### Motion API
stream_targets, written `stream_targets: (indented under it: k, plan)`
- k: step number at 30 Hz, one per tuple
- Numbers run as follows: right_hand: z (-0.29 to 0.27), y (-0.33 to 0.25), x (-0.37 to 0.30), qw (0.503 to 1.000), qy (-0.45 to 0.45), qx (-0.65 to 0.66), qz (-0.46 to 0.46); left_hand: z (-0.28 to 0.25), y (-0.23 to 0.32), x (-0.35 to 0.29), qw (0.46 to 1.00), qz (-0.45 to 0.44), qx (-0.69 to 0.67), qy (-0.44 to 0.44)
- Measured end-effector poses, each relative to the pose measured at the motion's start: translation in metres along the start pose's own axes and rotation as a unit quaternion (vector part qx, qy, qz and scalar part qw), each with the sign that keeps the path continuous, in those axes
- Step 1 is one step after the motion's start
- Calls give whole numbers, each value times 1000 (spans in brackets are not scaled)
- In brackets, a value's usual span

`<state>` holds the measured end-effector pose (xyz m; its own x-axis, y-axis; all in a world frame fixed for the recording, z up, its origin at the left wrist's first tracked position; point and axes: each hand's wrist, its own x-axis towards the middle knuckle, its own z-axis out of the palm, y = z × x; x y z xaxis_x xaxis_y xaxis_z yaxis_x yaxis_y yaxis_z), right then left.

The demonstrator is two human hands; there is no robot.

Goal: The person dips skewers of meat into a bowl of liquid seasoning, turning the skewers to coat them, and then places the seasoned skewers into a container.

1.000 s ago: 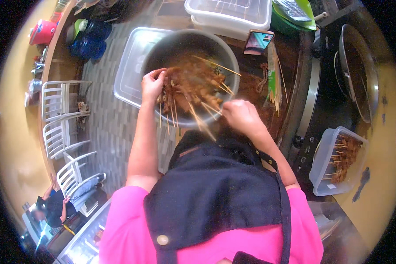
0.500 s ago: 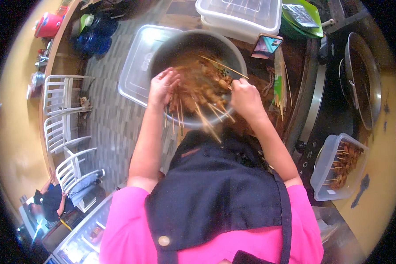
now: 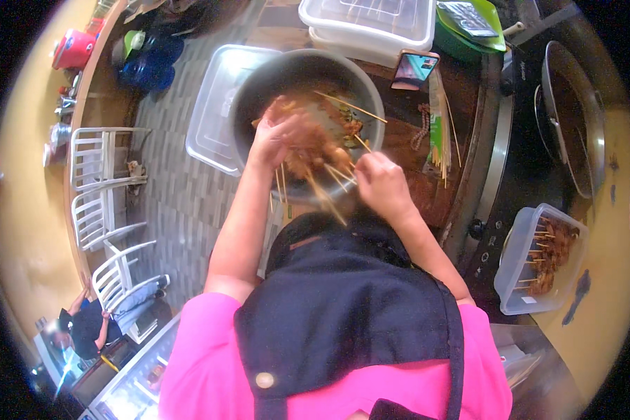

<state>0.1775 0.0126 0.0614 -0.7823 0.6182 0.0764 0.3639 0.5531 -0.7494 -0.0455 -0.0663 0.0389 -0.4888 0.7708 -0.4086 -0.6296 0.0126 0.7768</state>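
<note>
Head view: left hand [image 3: 276, 134] sits over the skewer pile [image 3: 308, 147] in the grey bowl [image 3: 360, 80]; blurred, can't tell its grip. Right hand [image 3: 381, 178], at the bowl's right rim, looks pinched on one stick [image 3: 362, 143]. I'd call it partway: tub skewers [image 3: 553, 255] well right of the bowl look sorted, bowl pile looks left. Count: one bowl, one tub [image 3: 516, 260], one phone [image 3: 413, 70] just right of the bowl; skewers too blurred to count.

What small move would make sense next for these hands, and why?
Perhaps the right hand could draw out one stick: it is close to several bare stick ends by the bowl's rim, while the left hand is at the brown food.
</note>
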Motion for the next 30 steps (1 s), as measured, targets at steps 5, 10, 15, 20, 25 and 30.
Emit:
stream_targets:
  k: [5, 10, 15, 20, 25, 30]
  plan:
    - [4, 0, -6, 1000, -10, -4, 6, 5, -6, -4, 997, 35, 58, 41]
    - [4, 0, -10, 999, -34, -12, 8, -1, -8, 1, 995, 7, 47, 84]
    - [-6, -1, -20, 999, -26, -16, 8, -6, -9, 9, 993, 55, 42, 93]
    - [-24, 0, -27, 999, -26, 12, 39, -23, 0, 20, 990, 104, 41, 86]
    - [-10, 8, -7, 997, -26, -53, 44, -25, -4, 14, 996, 39, 44, 69]
    - [1, 10, 26, 984, -7, -176, 7, -23, -13, 9, 996, 18, 24, 82]
